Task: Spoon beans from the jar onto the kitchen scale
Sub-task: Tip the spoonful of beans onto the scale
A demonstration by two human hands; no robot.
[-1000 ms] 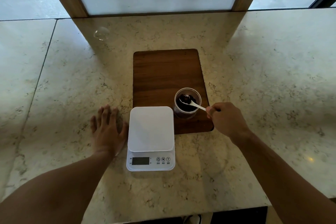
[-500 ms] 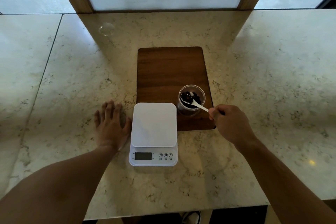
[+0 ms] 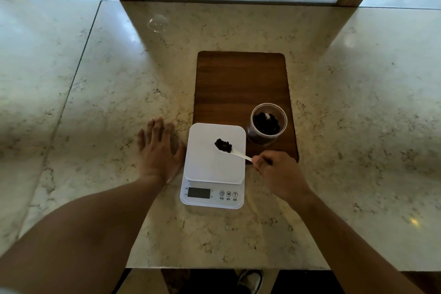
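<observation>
A white kitchen scale (image 3: 210,167) sits on the marble counter with its display toward me. My right hand (image 3: 279,174) grips the handle of a white spoon (image 3: 238,154). The spoon's bowl, heaped with dark beans (image 3: 223,145), hovers over the scale's platform. A clear jar (image 3: 268,124) holding more dark beans stands just right of the scale, on the near right corner of a wooden board (image 3: 238,83). My left hand (image 3: 158,150) lies flat on the counter against the scale's left side, fingers spread.
A clear glass lid (image 3: 157,22) rests on the counter at the back left. The counter's front edge runs below the scale, with a shoe (image 3: 250,280) on the floor beyond it. A wood-framed panel stands along the back.
My right hand lifted the spoon out of the jar and carried it left, loaded with beans, over the scale. My left hand stayed flat beside the scale.
</observation>
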